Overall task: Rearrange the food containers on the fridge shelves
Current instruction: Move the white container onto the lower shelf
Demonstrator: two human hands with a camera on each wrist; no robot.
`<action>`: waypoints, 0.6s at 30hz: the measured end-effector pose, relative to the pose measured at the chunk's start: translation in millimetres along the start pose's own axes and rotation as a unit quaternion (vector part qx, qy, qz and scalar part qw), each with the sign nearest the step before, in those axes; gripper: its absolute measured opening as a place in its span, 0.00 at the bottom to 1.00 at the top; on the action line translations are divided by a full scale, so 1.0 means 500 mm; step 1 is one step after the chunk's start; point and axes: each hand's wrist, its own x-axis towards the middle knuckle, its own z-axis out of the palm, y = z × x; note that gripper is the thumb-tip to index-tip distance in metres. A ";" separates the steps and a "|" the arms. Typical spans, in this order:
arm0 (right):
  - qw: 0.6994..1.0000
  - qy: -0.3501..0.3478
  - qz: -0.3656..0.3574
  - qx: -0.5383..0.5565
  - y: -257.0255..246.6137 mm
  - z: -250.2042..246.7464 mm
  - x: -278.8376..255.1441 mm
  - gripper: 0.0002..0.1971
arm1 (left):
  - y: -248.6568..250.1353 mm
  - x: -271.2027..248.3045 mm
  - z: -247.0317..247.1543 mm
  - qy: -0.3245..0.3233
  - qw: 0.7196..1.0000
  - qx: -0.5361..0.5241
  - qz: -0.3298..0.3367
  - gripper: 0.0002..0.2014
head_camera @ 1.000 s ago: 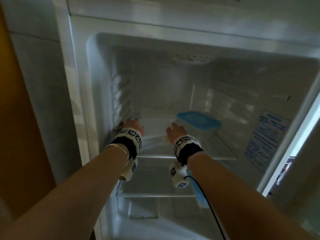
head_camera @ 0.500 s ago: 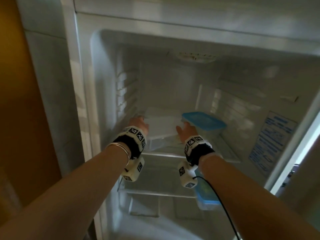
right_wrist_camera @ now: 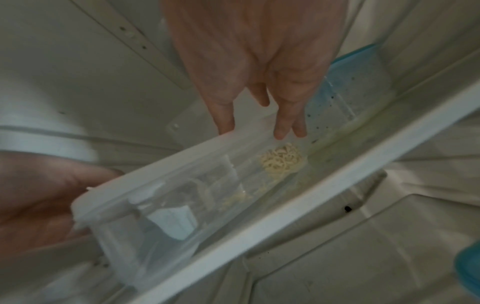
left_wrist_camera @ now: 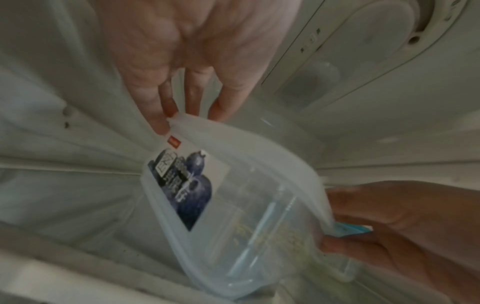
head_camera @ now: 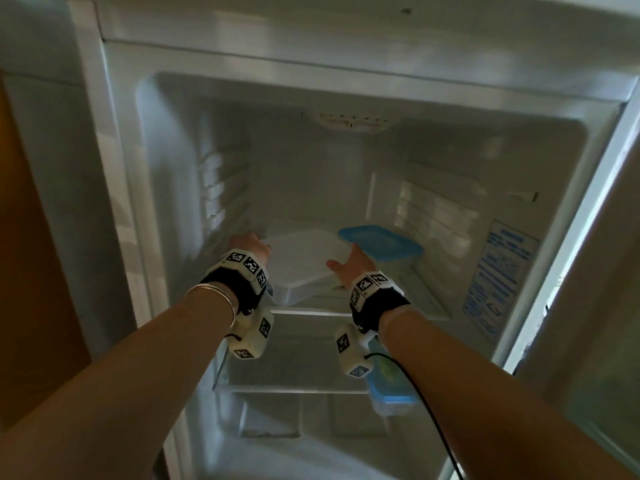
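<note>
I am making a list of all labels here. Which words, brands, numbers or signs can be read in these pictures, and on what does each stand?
No text can be read with certainty.
Blue printed sticker on the fridge's right inner wall: lines of text, too small and blurred.
Blueberry label on the white-lidded container: white lettering, blurred.
Small red tag above that label: blurred.
Wristband markers: black-and-white coded squares, no words.

No text legible. Blue-printed sticker (head_camera: 498, 278) on fridge wall and blueberry label (left_wrist_camera: 184, 185) on clear container (left_wrist_camera: 246, 226): both unreadable.
</note>
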 end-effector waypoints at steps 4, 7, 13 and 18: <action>0.999 -0.021 -0.010 -0.029 -0.012 0.005 -0.004 0.38 | -0.009 -0.016 -0.006 0.012 1.000 0.015 0.015 0.20; 0.998 -0.028 -0.020 -0.050 -0.013 0.008 -0.006 0.36 | -0.017 -0.026 -0.010 0.018 0.999 0.026 0.019 0.19; 0.999 -0.009 -0.035 -0.039 -0.021 -0.008 -0.007 0.29 | -0.011 -0.042 -0.021 -0.023 0.999 0.024 0.001 0.17; 0.998 -0.017 -0.028 -0.050 -0.006 -0.006 -0.024 0.27 | -0.021 -0.052 -0.005 -0.060 0.998 0.008 -0.019 0.19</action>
